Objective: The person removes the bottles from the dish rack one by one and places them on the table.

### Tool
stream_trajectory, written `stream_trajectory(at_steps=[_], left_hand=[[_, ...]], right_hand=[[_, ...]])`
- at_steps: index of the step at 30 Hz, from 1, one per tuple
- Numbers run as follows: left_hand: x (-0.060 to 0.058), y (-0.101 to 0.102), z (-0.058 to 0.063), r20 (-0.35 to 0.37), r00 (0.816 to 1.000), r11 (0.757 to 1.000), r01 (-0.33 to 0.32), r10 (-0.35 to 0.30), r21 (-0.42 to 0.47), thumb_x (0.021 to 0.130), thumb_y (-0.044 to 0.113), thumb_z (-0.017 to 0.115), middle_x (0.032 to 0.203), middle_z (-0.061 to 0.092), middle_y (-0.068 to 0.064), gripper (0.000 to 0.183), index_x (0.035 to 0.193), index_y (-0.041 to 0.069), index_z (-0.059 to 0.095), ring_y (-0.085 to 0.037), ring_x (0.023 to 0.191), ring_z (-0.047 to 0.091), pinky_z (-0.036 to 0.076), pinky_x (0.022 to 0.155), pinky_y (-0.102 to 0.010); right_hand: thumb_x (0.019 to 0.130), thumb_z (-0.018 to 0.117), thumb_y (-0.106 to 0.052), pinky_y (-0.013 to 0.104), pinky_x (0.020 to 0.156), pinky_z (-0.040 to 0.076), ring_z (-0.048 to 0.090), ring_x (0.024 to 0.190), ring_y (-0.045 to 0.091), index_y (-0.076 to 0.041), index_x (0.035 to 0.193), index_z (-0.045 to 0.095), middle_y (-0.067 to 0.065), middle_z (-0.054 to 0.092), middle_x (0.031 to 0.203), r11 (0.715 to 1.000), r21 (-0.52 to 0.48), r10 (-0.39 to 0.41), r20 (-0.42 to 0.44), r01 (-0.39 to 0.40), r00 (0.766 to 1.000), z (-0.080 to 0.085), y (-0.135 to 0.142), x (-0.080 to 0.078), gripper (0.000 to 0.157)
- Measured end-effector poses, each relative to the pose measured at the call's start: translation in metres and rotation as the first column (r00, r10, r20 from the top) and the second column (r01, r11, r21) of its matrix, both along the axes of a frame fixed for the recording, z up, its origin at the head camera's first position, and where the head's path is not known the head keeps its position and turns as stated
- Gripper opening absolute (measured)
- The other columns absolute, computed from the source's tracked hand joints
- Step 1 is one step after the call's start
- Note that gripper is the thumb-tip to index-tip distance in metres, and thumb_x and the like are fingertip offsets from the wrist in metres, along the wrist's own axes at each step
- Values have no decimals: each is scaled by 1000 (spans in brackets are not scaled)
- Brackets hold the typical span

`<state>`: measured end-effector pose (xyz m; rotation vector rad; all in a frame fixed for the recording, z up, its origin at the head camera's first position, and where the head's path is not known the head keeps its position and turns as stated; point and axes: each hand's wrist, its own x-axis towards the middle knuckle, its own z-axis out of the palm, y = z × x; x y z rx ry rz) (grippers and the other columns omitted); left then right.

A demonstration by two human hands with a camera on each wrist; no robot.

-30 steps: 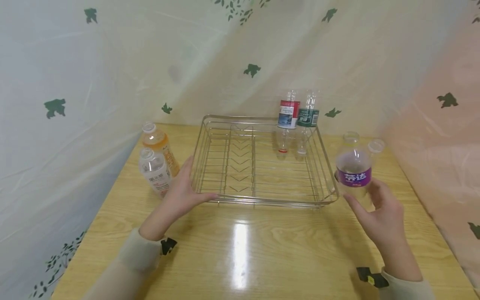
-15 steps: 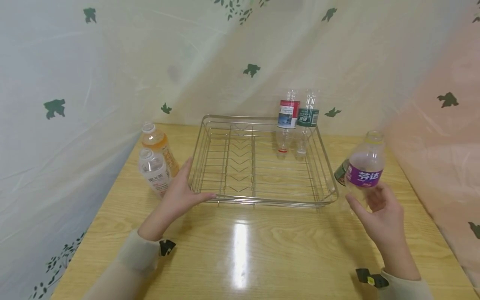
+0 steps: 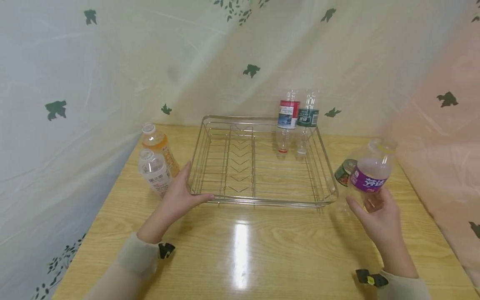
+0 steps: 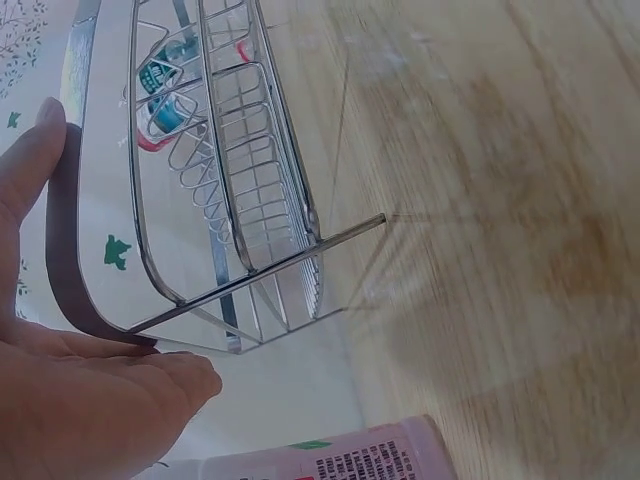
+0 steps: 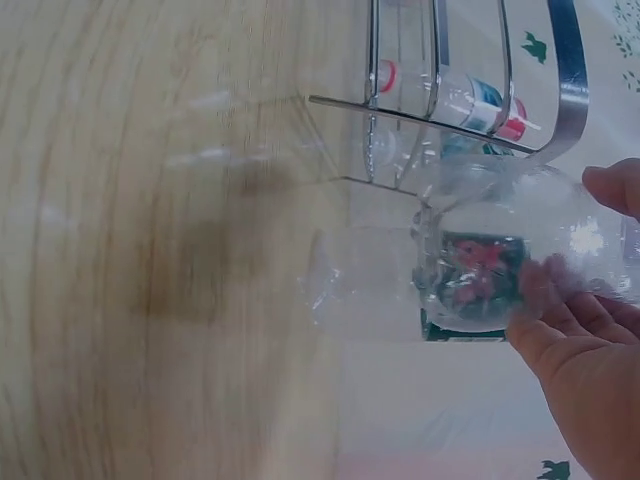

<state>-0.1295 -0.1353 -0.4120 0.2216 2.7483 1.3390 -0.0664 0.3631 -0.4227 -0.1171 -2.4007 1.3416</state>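
In the head view my right hand [image 3: 382,221] holds a clear plastic bottle with a purple label [image 3: 369,179] to the right of the wire dish rack [image 3: 270,201]. The bottle leans to the right, thumb on its near side and fingers on the far side. Partly hidden behind it stands another clear bottle with a green label [image 3: 341,175], seen through the held bottle in the right wrist view. My left hand [image 3: 178,193] rests on the rack's front left corner, thumb straight along the front rim, fingers extended up the left side.
Inside the rack's back right corner, a red-labelled bottle [image 3: 288,114] and a green-labelled bottle [image 3: 308,118] stand neck down. Left of the rack stand an orange-labelled bottle [image 3: 160,146] and a white-labelled bottle [image 3: 155,173]. A patterned curtain [image 3: 210,54] hangs behind the wooden table [image 3: 292,250].
The purple-labelled bottle has moved to the right and then lower, tilting rightward and uncovering the green label behind it. My left hand has barely shifted at the rack corner.
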Motion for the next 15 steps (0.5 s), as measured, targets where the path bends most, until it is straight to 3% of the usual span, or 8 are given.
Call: stream_trajectory(at_steps=[5, 11, 15], left_hand=[[0, 0, -2, -1, 1000, 1000, -1, 1, 3, 67, 60, 89, 165, 15, -22, 136, 161, 0, 12, -42, 148, 20, 22, 118, -57], [0, 0, -2, 3, 1000, 1000, -12, 12, 13, 66, 60, 89, 165, 17, -21, 136, 162, 2, 13, -42, 148, 21, 22, 118, -58], [-1, 0, -2, 4, 1000, 1000, -19, 19, 12, 65, 61, 90, 165, 18, -20, 136, 162, 2, 14, -42, 148, 22, 23, 117, -59]], right_hand=[[85, 81, 3, 17, 98, 45, 55, 124, 8, -10, 146, 51, 0, 59, 137, 999, -15, 49, 33, -48, 998, -6, 2, -1, 69], [85, 82, 1, 12, 88, 50, 55, 115, 5, -10, 145, 52, -5, 56, 135, 996, 6, 89, 37, -89, 995, -11, 5, -3, 68], [87, 82, -6, 14, 87, 50, 55, 119, 8, -15, 150, 48, 4, 54, 142, 994, 39, 100, 92, -104, 991, -13, 8, -4, 72]])
